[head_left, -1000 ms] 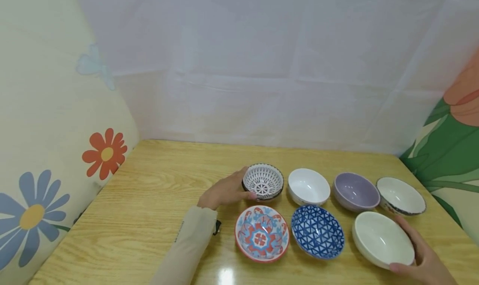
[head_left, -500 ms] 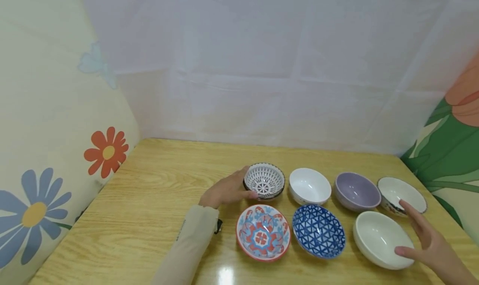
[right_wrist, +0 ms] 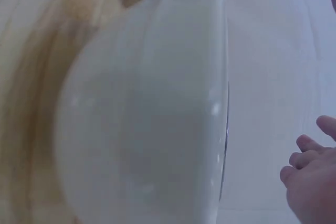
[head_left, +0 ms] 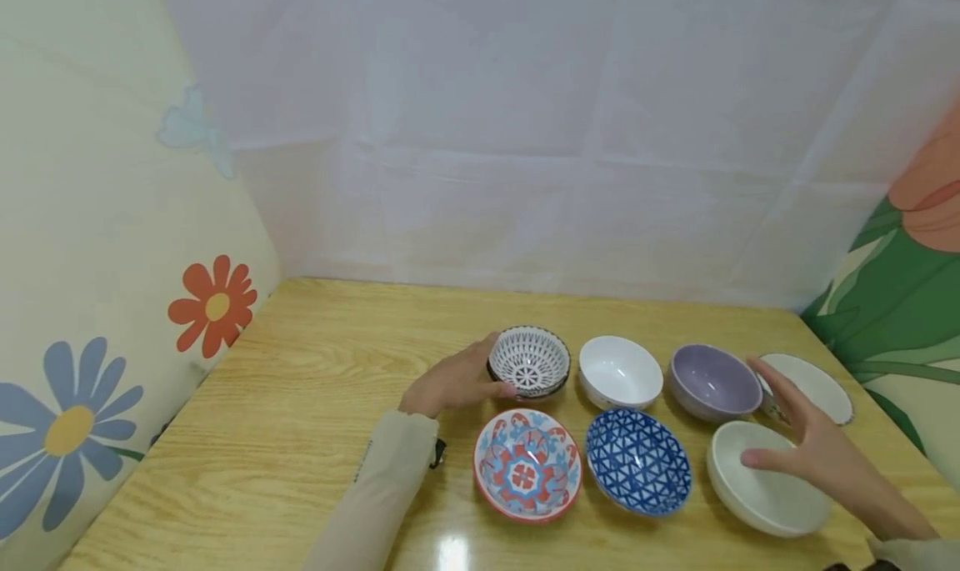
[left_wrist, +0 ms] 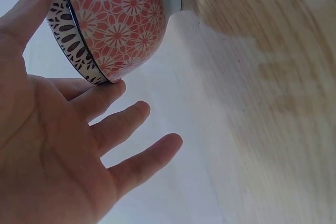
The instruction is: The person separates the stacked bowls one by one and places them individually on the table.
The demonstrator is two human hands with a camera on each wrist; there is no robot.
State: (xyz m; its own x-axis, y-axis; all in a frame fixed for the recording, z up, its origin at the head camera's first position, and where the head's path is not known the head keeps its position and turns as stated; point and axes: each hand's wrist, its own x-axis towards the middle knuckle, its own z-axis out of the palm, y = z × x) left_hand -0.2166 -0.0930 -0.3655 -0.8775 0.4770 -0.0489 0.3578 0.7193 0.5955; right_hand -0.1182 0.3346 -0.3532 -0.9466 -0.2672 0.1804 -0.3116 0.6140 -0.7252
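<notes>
At the back of the table, my left hand (head_left: 457, 381) holds a small bowl (head_left: 528, 361) with a black-and-white patterned inside, thumb and fingers on opposite sides. The left wrist view shows this bowl's coral flowered outside (left_wrist: 118, 22), the thumb at its rim and fingertips touching its side; the other fingers spread away from it. My right hand (head_left: 813, 446) hovers over the cream bowl (head_left: 772, 504), thumb and fingers apart, holding nothing. Close up in the right wrist view, the cream bowl (right_wrist: 142, 108) stands apart from the right fingers (right_wrist: 310, 156).
A white bowl (head_left: 619, 371), a purple bowl (head_left: 712, 381) and a dark-rimmed white bowl (head_left: 813, 388) line the back row. In front sit a red-and-blue patterned bowl (head_left: 527, 466) and a blue-and-white bowl (head_left: 637, 463). Wooden tabletop (head_left: 315, 388) extends left; a white cloth (head_left: 480, 137) hangs behind.
My right hand has let go of the cream bowl, lifted off its right side and moved left and forward above it. The left hand stays on its bowl.
</notes>
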